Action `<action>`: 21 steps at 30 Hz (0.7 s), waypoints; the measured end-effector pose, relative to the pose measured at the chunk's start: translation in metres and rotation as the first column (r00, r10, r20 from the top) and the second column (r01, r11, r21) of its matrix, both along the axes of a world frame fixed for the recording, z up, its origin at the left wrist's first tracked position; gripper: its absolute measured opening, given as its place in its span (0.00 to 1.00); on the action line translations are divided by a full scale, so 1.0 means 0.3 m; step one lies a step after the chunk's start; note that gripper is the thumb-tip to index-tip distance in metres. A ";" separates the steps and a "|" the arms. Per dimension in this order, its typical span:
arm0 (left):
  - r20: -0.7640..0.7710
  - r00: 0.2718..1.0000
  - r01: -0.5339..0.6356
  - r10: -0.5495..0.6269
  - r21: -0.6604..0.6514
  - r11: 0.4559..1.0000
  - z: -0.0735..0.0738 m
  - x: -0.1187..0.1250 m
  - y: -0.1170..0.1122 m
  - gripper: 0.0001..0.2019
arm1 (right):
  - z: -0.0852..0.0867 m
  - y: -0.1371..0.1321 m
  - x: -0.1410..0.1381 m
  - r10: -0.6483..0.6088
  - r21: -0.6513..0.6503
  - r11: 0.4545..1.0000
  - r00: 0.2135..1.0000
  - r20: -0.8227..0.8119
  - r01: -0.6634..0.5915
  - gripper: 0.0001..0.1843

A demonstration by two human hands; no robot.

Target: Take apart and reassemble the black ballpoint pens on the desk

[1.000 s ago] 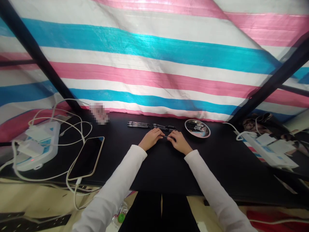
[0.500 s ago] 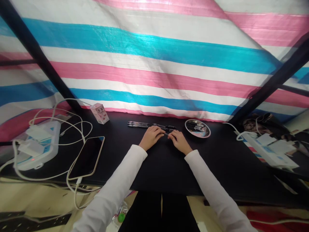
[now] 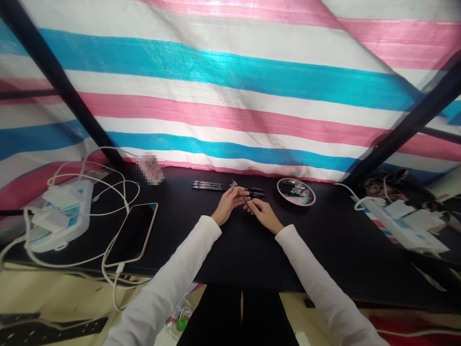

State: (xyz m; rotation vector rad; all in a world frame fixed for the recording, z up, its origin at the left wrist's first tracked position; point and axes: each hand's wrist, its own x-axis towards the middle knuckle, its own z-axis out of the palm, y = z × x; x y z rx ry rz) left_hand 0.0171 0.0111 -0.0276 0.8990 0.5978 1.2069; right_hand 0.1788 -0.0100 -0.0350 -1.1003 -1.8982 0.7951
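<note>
Glossy black plastic on the pens (image 3: 240, 191), smooth matt finish on the worktop (image 3: 201, 250), shiny woven plastic on the striped tarp (image 3: 230, 72), soft white cloth on the sleeves (image 3: 162, 283), mirror-bright finish on the round dish (image 3: 296, 191).

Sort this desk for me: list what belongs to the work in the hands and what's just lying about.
Work in hand: left hand, right hand, pen between them, row of pens behind them.

Lying about: phone, power strip, second power strip, small box, round shiny dish.
</note>
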 end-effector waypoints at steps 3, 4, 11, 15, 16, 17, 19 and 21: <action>0.313 0.946 0.156 -0.090 -0.192 0.969 0.012 -0.004 -0.002 0.10 | 0.000 -0.004 -0.003 0.020 -0.046 0.999 1.000 0.001 -0.020 0.25; 0.394 0.910 0.227 -0.128 -0.218 0.949 0.016 -0.011 -0.001 0.11 | 0.000 -0.004 -0.003 0.020 -0.057 0.998 1.000 0.000 -0.020 0.26; 0.595 0.764 0.447 -0.249 -0.211 0.869 0.029 -0.059 -0.007 0.26 | 0.000 -0.002 -0.003 0.021 -0.092 0.996 1.000 0.000 -0.021 0.29; 0.608 0.758 0.460 -0.238 -0.239 0.855 0.023 -0.067 -0.009 0.31 | 0.000 -0.002 -0.002 0.020 -0.091 0.996 1.000 0.013 -0.019 0.29; 0.604 0.757 0.475 -0.250 -0.245 0.845 0.023 -0.067 -0.009 0.31 | -0.001 -0.002 -0.002 0.017 -0.090 0.996 1.000 0.019 -0.015 0.30; 0.600 0.755 0.491 -0.264 -0.251 0.835 0.023 -0.067 -0.008 0.31 | -0.001 -0.002 -0.001 0.013 -0.089 0.996 1.000 0.027 -0.011 0.30; 0.591 0.756 0.513 -0.283 -0.265 0.816 0.025 -0.065 -0.008 0.30 | -0.001 -0.003 -0.001 0.010 -0.088 0.996 0.999 0.041 -0.006 0.30; 0.582 0.764 0.514 -0.279 -0.289 0.807 0.026 -0.061 -0.010 0.29 | 0.000 -0.004 -0.001 0.010 -0.084 0.996 0.999 0.050 -0.006 0.30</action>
